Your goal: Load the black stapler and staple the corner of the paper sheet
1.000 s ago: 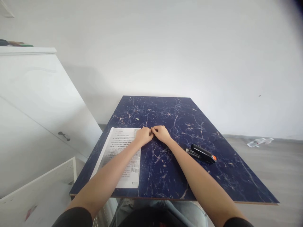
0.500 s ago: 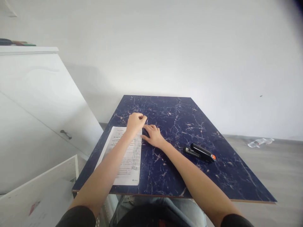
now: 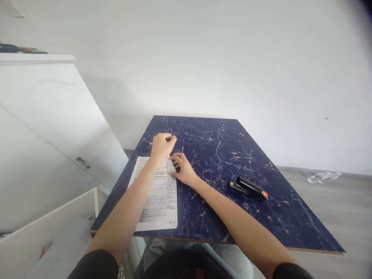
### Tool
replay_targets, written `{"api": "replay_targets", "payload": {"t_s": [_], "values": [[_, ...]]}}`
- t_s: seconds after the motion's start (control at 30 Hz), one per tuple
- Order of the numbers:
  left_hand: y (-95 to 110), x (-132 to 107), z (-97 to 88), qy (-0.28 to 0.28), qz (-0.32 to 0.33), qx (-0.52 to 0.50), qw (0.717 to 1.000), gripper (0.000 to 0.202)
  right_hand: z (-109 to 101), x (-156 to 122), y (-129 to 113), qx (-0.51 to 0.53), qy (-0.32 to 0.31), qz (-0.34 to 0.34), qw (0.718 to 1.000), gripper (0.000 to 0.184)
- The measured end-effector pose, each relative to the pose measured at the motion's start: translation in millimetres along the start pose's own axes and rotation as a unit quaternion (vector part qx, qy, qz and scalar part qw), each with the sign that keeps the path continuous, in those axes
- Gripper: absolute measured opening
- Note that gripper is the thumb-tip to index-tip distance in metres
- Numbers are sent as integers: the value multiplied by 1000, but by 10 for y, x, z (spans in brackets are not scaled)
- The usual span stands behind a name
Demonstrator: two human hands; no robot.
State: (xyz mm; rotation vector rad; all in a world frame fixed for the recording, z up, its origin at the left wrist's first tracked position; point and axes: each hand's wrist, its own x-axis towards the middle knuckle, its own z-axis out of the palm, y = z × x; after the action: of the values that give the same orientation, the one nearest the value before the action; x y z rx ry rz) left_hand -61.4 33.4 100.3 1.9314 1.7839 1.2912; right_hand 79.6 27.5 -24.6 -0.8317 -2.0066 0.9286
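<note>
Printed sheets of paper (image 3: 157, 193) lie in a stack near the table's front left, with staggered print along the right side. My left hand (image 3: 163, 146) is closed in a fist above the top edge of the stack; anything inside its fingers is hidden. Beside it, my right hand (image 3: 184, 169) rests with bent, parted fingertips at the upper right edge of the paper. A black stapler (image 3: 250, 188) with an orange tip lies on its own to the right of my right forearm.
The dark blue marble-patterned table (image 3: 209, 147) stands against a white wall. A white cabinet (image 3: 52, 112) rises at the left, with a white-edged box or board (image 3: 58, 217) below it. Clear plastic packaging (image 3: 322, 177) is on the floor at the right.
My left hand has shifted slightly up and left. The right fingers have bent more and moved left, onto the paper's edge. The stack's lower end has swung slightly right.
</note>
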Motion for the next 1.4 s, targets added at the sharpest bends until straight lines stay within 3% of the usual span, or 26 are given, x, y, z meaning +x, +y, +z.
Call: {"api": "replay_targets", "payload": {"t_s": [0.1, 0.17, 0.3, 0.4, 0.6, 0.7, 0.8, 0.9, 0.97, 1.03, 1.07, 1.17, 1.33, 1.4], "values": [[-56, 2, 10, 0, -4, 3, 1000, 39, 34, 13, 20, 78, 35, 86, 993, 73], [-93, -10, 31, 1, -7, 4, 1000, 39, 41, 19, 8, 81, 30, 117, 989, 66], [-118, -23, 41, -8, -1, 0, 1000, 39, 11, 32, -44, 4, 27, 87, 996, 27], [-101, -7, 9, -11, 4, -8, 1000, 39, -64, 45, -47, 25, 78, 58, 995, 11], [-165, -25, -13, 76, 18, -21, 997, 40, -410, 41, 12, 243, 178, 116, 947, 32], [-298, -24, 27, 133, 15, -35, 990, 36, -615, 39, 17, 279, 236, 114, 924, 38], [-454, 1, 95, 157, 9, -72, 985, 20, -764, 45, 31, 290, 275, 108, 910, 41], [-588, -9, 189, 102, -48, -156, 981, 33, -857, 44, 50, 290, 291, 107, 905, 45], [-666, -46, 261, -26, -98, -257, 961, 46, -910, 41, 46, 282, 300, 115, 904, 45], [-744, -89, 338, -181, -110, -344, 915, 54, -965, 40, 24, 281, 310, 123, 900, 45], [-785, -106, 378, -223, -114, -366, 896, 56, -992, 41, 10, 285, 313, 123, 898, 45], [-899, -123, 496, -209, -139, -395, 884, 58, -1065, 41, -7, 324, 284, 120, 894, 45], [-991, -100, 604, -81, -132, -425, 892, 60, -1123, 9, 124, 371, 117, 170, 906, 42], [-992, -105, 604, -84, -147, -441, 881, 59, -1123, 2, 182, 365, 117, 174, 907, 42]]}}
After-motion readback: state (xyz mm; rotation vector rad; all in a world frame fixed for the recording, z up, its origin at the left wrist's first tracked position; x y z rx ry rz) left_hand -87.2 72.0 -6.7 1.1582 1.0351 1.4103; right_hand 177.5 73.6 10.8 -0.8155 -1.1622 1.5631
